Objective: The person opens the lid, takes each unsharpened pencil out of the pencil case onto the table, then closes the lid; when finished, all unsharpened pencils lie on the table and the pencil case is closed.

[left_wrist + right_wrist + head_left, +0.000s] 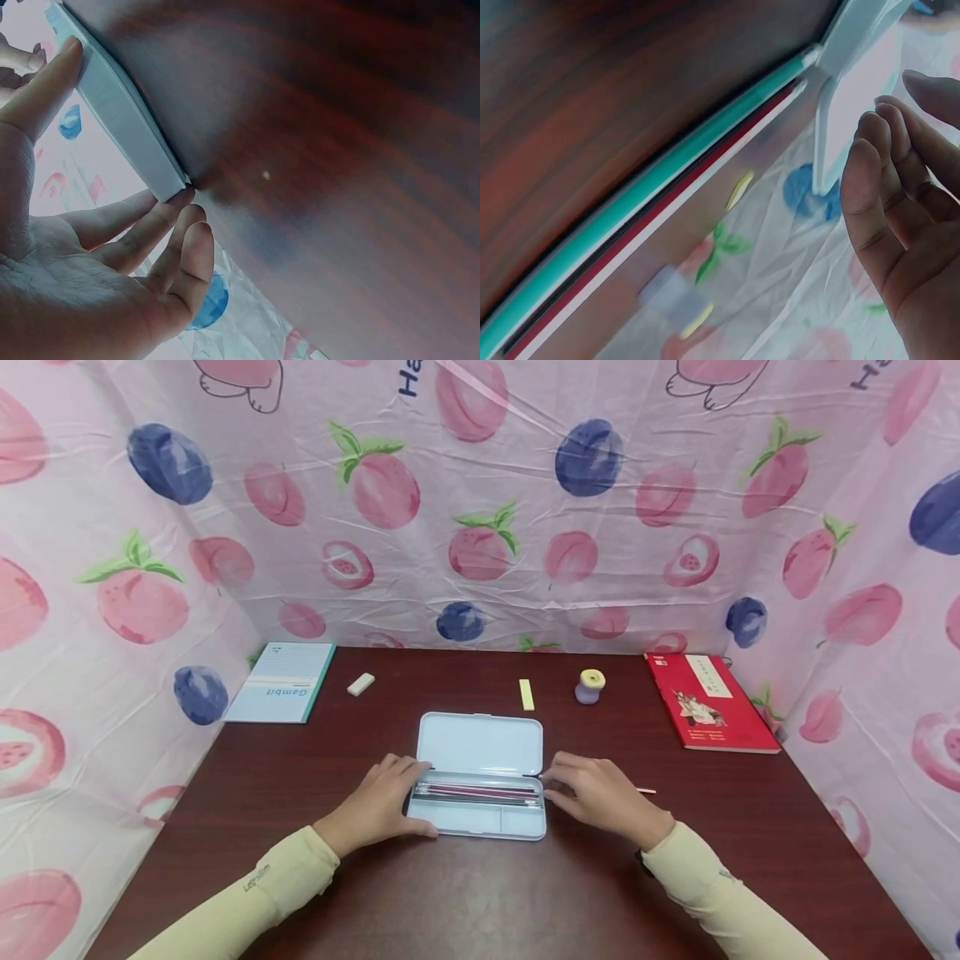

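Note:
A pale pencil case [480, 743] lies with its lid up on the table. Several pencils [476, 793] lie in its back compartment. My left hand [382, 802] spans the case's left end, thumb at the front corner and fingers at the back; the left wrist view shows the thumb [71, 52] against the wall. Beside the right end is my right hand [596, 789], fingers relaxed, nothing between them in the right wrist view. A teal pencil [641, 191] and a red-and-white striped pencil [660, 206] stretch outward from the case's end, mostly hidden by the hand in the head view.
Behind the case are a white eraser [361, 684], a yellow strip [527, 694] and a small purple-and-yellow object [589, 686]. A light blue notebook [281, 685] lies back left, a red book [708, 702] back right. Fruit-printed cloth [495, 527] hangs around the table.

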The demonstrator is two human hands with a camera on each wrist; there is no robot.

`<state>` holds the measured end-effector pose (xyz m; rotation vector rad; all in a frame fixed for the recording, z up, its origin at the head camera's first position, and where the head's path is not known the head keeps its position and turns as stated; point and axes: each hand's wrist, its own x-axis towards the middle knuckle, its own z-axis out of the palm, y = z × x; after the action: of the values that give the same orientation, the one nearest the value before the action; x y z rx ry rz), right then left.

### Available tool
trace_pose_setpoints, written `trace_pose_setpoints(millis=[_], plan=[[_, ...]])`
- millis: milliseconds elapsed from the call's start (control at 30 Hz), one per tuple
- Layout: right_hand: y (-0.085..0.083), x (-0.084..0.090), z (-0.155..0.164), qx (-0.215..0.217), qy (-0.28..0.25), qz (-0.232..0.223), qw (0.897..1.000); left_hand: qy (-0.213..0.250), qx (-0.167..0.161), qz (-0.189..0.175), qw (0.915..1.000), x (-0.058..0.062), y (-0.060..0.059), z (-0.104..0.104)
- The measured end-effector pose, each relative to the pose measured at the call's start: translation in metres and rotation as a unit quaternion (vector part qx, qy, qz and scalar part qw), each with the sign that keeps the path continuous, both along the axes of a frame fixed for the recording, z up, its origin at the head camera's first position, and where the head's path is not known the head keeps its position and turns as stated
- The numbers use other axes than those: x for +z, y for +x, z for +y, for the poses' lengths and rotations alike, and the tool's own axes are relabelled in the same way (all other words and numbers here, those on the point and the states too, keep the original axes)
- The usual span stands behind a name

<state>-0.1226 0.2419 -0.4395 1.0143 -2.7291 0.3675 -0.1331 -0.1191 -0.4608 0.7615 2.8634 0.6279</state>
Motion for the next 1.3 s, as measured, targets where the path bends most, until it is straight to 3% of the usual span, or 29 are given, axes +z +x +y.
trace_pose_setpoints(millis=[133,600,1300], plan=[[-0.003,-0.001,-0.015,0.014,0.025,0.001,1.0,0.0,-0.001,0.001,1.0,0.0,-0.001,-0.001],[-0.011,-0.004,-0.035,0.002,0.078,-0.047,0.996,-0.006,0.001,0.003,1.0,0.0,-0.001,0.0],[-0.011,-0.009,-0.041,0.024,0.099,0.021,0.995,-0.008,0.0,0.006,1.0,-0.001,-0.002,-0.001]])
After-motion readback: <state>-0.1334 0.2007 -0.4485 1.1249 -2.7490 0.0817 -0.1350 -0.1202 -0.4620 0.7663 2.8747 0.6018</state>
